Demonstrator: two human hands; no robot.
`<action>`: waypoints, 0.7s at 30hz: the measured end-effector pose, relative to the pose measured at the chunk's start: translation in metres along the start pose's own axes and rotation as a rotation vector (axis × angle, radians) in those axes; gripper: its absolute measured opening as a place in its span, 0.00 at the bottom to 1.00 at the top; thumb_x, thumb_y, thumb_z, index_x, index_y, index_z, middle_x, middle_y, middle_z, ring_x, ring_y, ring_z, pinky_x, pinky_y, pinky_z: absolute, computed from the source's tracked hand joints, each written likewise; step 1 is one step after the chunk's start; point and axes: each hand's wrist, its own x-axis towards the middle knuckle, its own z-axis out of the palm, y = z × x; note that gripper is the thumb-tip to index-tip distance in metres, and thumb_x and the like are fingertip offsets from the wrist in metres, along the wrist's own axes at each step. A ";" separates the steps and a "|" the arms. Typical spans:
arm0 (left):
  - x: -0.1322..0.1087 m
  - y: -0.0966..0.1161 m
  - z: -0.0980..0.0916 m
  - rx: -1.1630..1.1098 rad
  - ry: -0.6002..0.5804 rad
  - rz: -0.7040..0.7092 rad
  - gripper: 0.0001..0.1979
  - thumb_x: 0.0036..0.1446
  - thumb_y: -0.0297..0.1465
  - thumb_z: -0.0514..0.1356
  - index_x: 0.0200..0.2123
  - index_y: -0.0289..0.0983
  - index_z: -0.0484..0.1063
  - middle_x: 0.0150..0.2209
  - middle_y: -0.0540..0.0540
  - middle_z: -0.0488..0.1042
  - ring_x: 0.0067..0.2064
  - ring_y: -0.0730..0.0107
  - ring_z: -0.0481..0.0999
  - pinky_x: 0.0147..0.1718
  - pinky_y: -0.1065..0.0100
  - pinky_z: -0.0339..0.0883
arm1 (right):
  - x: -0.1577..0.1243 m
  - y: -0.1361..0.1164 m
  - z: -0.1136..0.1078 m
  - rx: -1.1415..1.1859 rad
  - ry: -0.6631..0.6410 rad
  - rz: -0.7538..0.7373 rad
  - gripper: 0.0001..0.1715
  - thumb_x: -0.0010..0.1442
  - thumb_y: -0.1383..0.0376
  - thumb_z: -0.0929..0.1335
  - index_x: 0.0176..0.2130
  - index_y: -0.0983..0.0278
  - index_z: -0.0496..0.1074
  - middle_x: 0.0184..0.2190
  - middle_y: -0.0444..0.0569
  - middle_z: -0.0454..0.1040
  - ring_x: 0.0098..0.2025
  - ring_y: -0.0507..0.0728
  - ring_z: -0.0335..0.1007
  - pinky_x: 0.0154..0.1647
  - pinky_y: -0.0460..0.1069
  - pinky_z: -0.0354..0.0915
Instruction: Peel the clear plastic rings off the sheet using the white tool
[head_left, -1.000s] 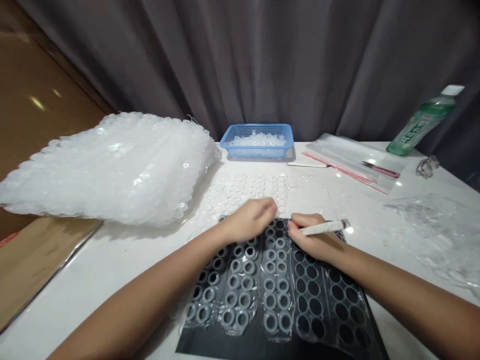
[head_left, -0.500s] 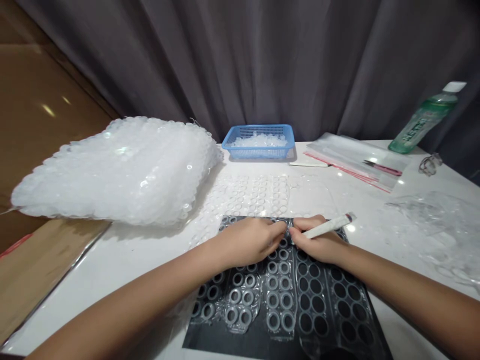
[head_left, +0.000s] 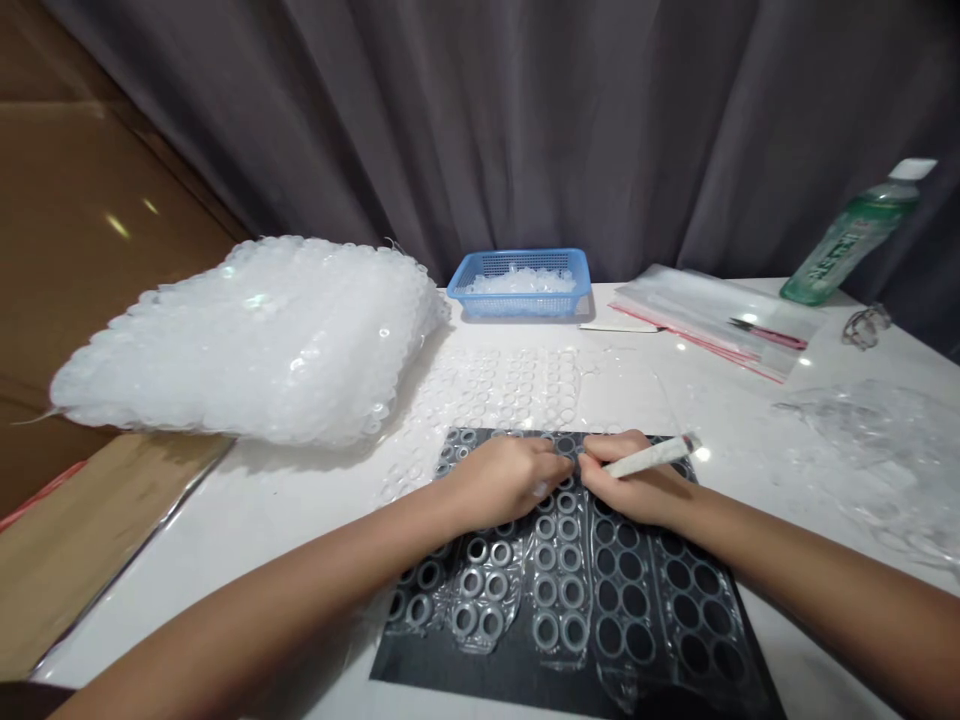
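My left hand [head_left: 510,480] rests over the top middle of a black sheet [head_left: 442,668], fingers curled. A small translucent plastic piece [head_left: 540,488] shows under its curled fingers. My right hand [head_left: 637,480] is closed around a white pen-like tool [head_left: 651,456] with a dark upper end, slanting up to the right. Its lower tip is hidden by the fingers. The fingertips of both hands almost meet. Beneath them, strips of clear film with rows of grey-looking rings [head_left: 559,590] lie on the sheet; those at right have wider, thinner circles [head_left: 622,600].
A big bag of translucent rings [head_left: 255,340] lies at left, beside cardboard [head_left: 112,530]. Behind are a blue basket [head_left: 517,305] of clear pieces and zip bags [head_left: 712,310] with pink-handled snips [head_left: 772,333]. A green bottle [head_left: 847,245] and crumpled film [head_left: 885,460] are at right.
My left hand has turned slightly, and the small translucent piece now shows under its fingers. The tool in my right hand has tipped a little lower. The view has shifted slightly.
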 end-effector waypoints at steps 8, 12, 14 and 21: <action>-0.018 -0.008 -0.028 -0.550 0.193 -0.368 0.12 0.61 0.34 0.45 0.29 0.36 0.62 0.23 0.52 0.66 0.24 0.78 0.66 0.24 0.74 0.60 | -0.002 0.002 -0.005 0.161 -0.012 0.102 0.19 0.57 0.62 0.59 0.17 0.63 0.53 0.14 0.40 0.58 0.18 0.48 0.54 0.20 0.45 0.50; -0.017 0.006 -0.014 -0.214 -0.037 -0.138 0.14 0.61 0.35 0.45 0.27 0.36 0.62 0.23 0.50 0.66 0.25 0.76 0.66 0.25 0.72 0.58 | -0.006 -0.001 -0.006 0.130 -0.079 0.038 0.20 0.56 0.63 0.59 0.16 0.63 0.52 0.13 0.40 0.57 0.17 0.48 0.53 0.20 0.46 0.49; -0.014 0.014 -0.007 -0.022 -0.119 -0.052 0.10 0.59 0.33 0.47 0.29 0.36 0.64 0.25 0.49 0.67 0.24 0.75 0.65 0.22 0.72 0.56 | -0.007 -0.002 -0.005 0.095 -0.108 0.000 0.19 0.55 0.63 0.59 0.16 0.63 0.50 0.13 0.39 0.54 0.17 0.47 0.51 0.20 0.46 0.48; -0.007 0.023 0.000 0.235 -0.198 -0.043 0.07 0.54 0.32 0.53 0.33 0.34 0.67 0.27 0.46 0.70 0.23 0.72 0.68 0.19 0.71 0.57 | -0.006 -0.002 -0.002 0.097 -0.121 -0.057 0.19 0.56 0.64 0.59 0.18 0.63 0.47 0.14 0.38 0.50 0.18 0.47 0.48 0.21 0.46 0.46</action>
